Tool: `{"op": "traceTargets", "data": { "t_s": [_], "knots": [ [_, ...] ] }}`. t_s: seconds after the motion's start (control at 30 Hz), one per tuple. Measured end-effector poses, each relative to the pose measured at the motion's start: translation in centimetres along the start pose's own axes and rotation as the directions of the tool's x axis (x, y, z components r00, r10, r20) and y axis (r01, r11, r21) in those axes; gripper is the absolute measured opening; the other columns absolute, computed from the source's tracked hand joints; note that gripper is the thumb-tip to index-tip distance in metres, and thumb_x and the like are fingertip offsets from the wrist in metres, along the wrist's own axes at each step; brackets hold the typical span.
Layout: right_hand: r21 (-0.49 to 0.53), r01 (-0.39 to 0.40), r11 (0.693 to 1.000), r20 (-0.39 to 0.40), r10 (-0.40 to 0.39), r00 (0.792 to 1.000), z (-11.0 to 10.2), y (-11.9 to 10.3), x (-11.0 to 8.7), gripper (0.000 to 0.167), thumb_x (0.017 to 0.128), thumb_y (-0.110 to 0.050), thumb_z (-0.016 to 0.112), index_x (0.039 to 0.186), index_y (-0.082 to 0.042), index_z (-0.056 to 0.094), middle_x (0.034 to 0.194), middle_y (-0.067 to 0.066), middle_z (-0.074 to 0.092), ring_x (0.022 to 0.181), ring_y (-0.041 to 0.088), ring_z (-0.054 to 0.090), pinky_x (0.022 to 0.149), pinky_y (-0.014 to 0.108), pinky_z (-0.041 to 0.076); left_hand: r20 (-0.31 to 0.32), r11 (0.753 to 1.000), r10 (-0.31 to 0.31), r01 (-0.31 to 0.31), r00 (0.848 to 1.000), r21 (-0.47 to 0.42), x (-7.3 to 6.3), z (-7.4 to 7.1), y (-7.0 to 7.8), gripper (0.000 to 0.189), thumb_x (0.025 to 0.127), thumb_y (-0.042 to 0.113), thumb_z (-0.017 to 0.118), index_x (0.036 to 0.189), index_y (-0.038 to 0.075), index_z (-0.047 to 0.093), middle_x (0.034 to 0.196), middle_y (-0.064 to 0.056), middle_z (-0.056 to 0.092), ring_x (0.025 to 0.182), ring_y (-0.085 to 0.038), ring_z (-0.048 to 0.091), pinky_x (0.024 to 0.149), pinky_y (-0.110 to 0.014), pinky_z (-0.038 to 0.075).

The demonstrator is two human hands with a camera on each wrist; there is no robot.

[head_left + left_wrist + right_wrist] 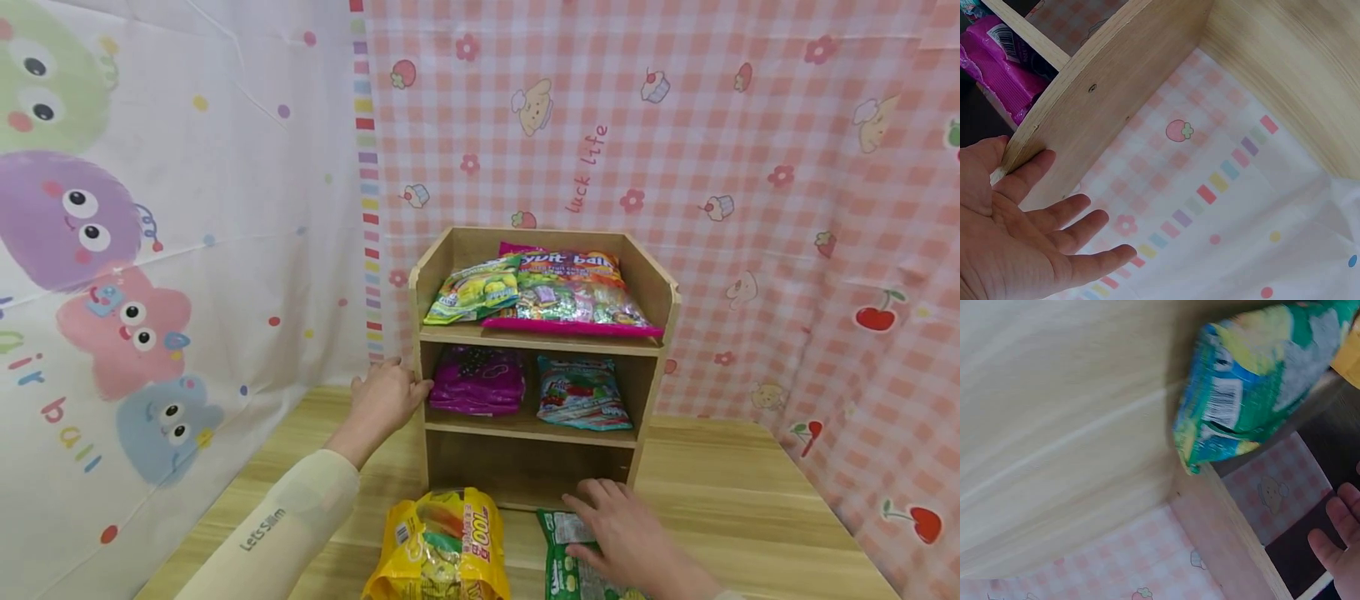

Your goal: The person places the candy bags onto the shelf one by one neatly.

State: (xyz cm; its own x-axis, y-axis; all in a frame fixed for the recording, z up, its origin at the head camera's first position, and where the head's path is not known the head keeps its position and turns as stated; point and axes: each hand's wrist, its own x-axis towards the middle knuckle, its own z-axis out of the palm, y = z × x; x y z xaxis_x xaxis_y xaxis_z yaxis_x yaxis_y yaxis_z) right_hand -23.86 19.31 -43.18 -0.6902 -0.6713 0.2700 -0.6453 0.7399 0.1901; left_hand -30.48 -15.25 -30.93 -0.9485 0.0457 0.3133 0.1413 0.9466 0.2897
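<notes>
At the left side of a small wooden shelf (540, 343), my left hand (384, 396) holds the front edge of its side panel. In the left wrist view, thumb and forefinger lie on either side of that panel (1110, 94), the other fingers spread. My right hand (630, 533) hovers over a green snack bag (558, 550) before the bottom compartment, its fingers loosely extended. The right wrist view shows the bag (1254, 381) apart from the fingers (1341, 519). To its left stands a yellow bag (442, 542) printed with "100".
On the top tier lie a yellow-green bag (480, 292) and a large pink candy bag (573, 292). The middle tier holds a purple bag (478, 382) and a teal bag (583, 392). Patterned cloths (510, 167) hang behind and beside the wood-grain table (720, 500).
</notes>
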Motion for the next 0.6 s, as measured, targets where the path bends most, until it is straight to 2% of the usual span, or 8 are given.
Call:
{"op": "traceTargets", "data": {
  "t_s": [0.1, 0.2, 0.4, 0.6],
  "knots": [
    [0.036, 0.017, 0.999, 0.087, -0.02, 0.996, 0.4, 0.1, -0.6, 0.06, 0.089, -0.059, 0.063, 0.129, -0.014, 0.065, 0.12, 0.007, 0.059, 0.109, 0.027, 0.057, 0.09, 0.049, 0.05, 0.0, 1.0, 0.002, -0.002, 1.0, 0.003, 0.1, 0.0, 0.0, 0.038, 0.099, 0.039, 0.058, 0.104, 0.006, 0.075, 0.143, -0.022, 0.051, 0.128, -0.046, 0.047, 0.099, -0.075, 0.029],
    [0.047, 0.04, 0.998, 0.142, -0.047, 0.989, 1.0, 0.2, -1.1, 0.064, 0.088, -0.066, 0.058, 0.127, -0.016, 0.066, 0.118, 0.005, 0.06, 0.106, 0.025, 0.058, 0.087, 0.047, 0.051, 0.001, 1.0, 0.002, -0.002, 1.0, 0.005, 0.1, 0.0, 0.0, 0.038, 0.099, 0.039, 0.058, 0.105, 0.006, 0.075, 0.143, -0.022, 0.051, 0.128, -0.046, 0.046, 0.099, -0.075, 0.028],
    [0.018, 0.108, 0.994, 0.114, -0.109, 0.987, 2.2, 0.4, -1.8, 0.076, 0.082, -0.08, 0.048, 0.123, -0.02, 0.068, 0.114, 0.004, 0.06, 0.098, 0.02, 0.059, 0.072, 0.037, 0.053, 0.005, 1.0, 0.002, -0.002, 1.0, 0.002, 0.1, 0.0, 0.1, 0.038, 0.099, 0.039, 0.058, 0.107, 0.005, 0.074, 0.144, -0.022, 0.05, 0.128, -0.047, 0.046, 0.1, -0.075, 0.027],
    [0.042, 0.084, 0.996, 0.181, -0.09, 0.979, 2.8, 0.3, -2.1, 0.083, 0.078, -0.087, 0.044, 0.126, -0.023, 0.066, 0.114, 0.002, 0.058, 0.094, 0.021, 0.06, 0.073, 0.042, 0.053, 0.001, 1.0, 0.003, -0.003, 1.0, 0.001, 0.0, -0.1, 0.1, 0.038, 0.099, 0.038, 0.058, 0.105, 0.005, 0.074, 0.142, -0.022, 0.051, 0.127, -0.047, 0.047, 0.099, -0.075, 0.028]
  ]
}}
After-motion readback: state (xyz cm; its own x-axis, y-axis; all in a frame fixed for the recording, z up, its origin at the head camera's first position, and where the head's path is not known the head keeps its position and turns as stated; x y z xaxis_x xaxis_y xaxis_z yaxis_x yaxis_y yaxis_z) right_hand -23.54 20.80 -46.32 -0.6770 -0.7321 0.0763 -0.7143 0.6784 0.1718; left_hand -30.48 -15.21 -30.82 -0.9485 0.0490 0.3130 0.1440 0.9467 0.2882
